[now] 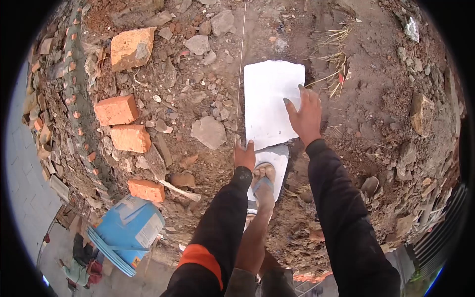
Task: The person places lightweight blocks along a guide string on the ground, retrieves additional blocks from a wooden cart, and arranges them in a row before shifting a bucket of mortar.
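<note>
Slab and hands, seen by me from a distance through the head camera. The white slab (pixel 272 101) lay on the soil at the centre of the scene, broad face up, its left edge just beside the taut string (pixel 242 54). A second slab (pixel 281 157) lay at its near end, along a dark, uneven joint; a sandalled foot (pixel 264 174) stood on it.

My right hand (pixel 309 115) was unclenched, its thumb and fingers spread over the right edge. My left hand (pixel 244 156) was at the near-left corner, thumb against the slab; whether its fingers gripped the underside, I could not tell.

Handling, as I judged it: even pressure from both hands suited so broad a piece, since a push at one corner alone could have swung it askew. Small shifts, checked by sighting along the string, were safest; the left edge needed to run beside the line without bending it. The left fingers, close to both string and joint, wanted care against pinching. Loose soil (pixel 341 116) along the right side could have let the slab rock, so testing each corner with a flat palm was sound practice.
</note>
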`<state>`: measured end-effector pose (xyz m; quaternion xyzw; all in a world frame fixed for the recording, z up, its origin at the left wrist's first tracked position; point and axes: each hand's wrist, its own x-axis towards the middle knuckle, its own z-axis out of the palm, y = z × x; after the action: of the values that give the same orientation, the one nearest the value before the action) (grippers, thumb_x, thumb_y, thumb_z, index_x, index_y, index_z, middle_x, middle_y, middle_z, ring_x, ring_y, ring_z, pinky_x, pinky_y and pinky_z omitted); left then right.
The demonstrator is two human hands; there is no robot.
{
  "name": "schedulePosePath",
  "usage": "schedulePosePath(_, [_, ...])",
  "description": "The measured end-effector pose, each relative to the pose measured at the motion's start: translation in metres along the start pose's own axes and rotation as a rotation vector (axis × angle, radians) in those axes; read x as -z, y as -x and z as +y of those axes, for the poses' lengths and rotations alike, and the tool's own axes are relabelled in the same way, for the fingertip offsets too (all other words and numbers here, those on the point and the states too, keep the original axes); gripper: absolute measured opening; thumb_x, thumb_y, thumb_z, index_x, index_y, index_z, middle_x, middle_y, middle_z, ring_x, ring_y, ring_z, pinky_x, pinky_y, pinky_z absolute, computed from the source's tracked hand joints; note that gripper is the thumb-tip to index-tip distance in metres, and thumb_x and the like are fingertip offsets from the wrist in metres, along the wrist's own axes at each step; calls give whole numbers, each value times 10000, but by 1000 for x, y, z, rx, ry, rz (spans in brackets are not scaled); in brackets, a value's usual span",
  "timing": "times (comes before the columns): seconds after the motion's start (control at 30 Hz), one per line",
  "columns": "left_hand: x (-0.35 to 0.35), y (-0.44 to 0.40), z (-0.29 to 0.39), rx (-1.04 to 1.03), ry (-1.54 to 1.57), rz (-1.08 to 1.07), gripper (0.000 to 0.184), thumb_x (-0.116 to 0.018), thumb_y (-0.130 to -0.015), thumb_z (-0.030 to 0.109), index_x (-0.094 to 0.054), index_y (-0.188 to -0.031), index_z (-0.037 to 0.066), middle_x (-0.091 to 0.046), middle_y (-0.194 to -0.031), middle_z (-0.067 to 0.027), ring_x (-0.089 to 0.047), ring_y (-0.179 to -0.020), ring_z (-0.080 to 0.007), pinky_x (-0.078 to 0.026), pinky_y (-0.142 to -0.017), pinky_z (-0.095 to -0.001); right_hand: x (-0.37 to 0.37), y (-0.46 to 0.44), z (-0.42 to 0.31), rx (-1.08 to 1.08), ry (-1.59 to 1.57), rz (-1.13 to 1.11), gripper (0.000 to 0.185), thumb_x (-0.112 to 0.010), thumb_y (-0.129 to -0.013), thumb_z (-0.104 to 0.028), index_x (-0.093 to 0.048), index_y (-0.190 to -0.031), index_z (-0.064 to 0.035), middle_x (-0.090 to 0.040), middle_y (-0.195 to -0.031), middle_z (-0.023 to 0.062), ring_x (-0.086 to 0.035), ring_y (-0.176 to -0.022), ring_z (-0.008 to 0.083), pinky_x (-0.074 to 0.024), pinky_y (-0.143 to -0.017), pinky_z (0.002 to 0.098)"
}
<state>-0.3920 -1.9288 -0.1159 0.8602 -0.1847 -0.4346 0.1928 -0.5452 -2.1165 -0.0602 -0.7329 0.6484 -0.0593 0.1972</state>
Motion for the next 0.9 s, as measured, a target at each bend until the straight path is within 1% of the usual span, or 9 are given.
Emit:
schedulePosePath(0.07, [-4,-13,3,172,32,-26,504,-595,-934,348,-556,-1225,-61,-614,-1159,-208,-591,-1072,-300,-479,-896,-378,-11,-55,-11,208,140,147,700,-633,-869,-503,-470,-1389,-65,-515,-1288,232,-441,-1261,404,-356,-1049,498])
schedulePosePath(0.13, [2,-23,16,692,599,-129,465,-569,-949,363,-576,-1191,-35,-616,-1100,-135,-596,-981,-254,-517,-805,-358,-33,-94,-12,281,170,197,720,-645,-858,-518,-459,-1402,-85,-504,-1295,230,-420,-1273,422,-337,-1059,535])
schedulePosePath(0.2, [1,-25,5,667,675,-226,439,-546,-963,367,-580,-1188,-8,-612,-1080,-79,-594,-927,-215,-533,-728,-335,-52,-112,-4,98,219,-202,809,-625,-826,-621,-442,-1419,-101,-493,-1321,219,-413,-1290,409,-339,-1064,524])
schedulePosePath(0.27, [7,-13,38,829,612,-42,405,-556,-963,340,-560,-1180,-2,-609,-1051,-64,-579,-888,-188,-533,-717,-340,-60,-103,2,94,214,-172,845,-598,-809,-680,-457,-1407,-99,-494,-1325,211,-417,-1287,403,-357,-1054,512])
schedulePosePath(0.47, [-13,8,26,500,787,248,235,-556,-956,164,-621,-1018,-53,-657,-970,-124,-619,-883,-196,-478,-770,-336,-65,-104,5,104,247,-117,789,-627,-826,-614,-480,-1377,-68,-505,-1270,206,-432,-1247,385,-362,-1034,499])
schedulePosePath(0.67, [-22,12,25,515,743,312,404,-584,-945,204,-543,-1260,-45,-624,-1134,-145,-601,-1002,-233,-470,-870,-352,-73,-91,10,120,204,-8,795,-574,-863,-618,-433,-1411,-58,-446,-1344,216,-365,-1297,412,-287,-1062,550])
schedulePosePath(0.73, [-24,12,16,364,692,160,340,-580,-930,109,-521,-1228,-44,-590,-1122,-109,-564,-969,-172,-468,-849,-327,-77,-91,2,65,280,13,782,-552,-876,-616,-423,-1420,-69,-444,-1346,203,-357,-1304,414,-270,-1067,565])
schedulePosePath(0.8, [-19,25,16,147,637,31,558,-586,-922,174,-399,-1368,-105,-555,-1284,-254,-565,-1168,-325,-417,-1015,-365,-78,-82,0,-2,275,-55,745,-521,-906,-592,-410,-1433,-78,-421,-1392,204,-329,-1335,414,-243,-1082,579])
schedulePosePath(0.9, [-15,84,29,208,212,-313,658,-588,-915,233,-334,-1397,-137,-421,-1404,-342,-408,-1342,-385,-318,-1104,-386,-74,-84,-4,71,245,31,688,-460,-965,-512,-332,-1486,-80,-282,-1511,263,-186,-1426,452,-138,-1121,621])
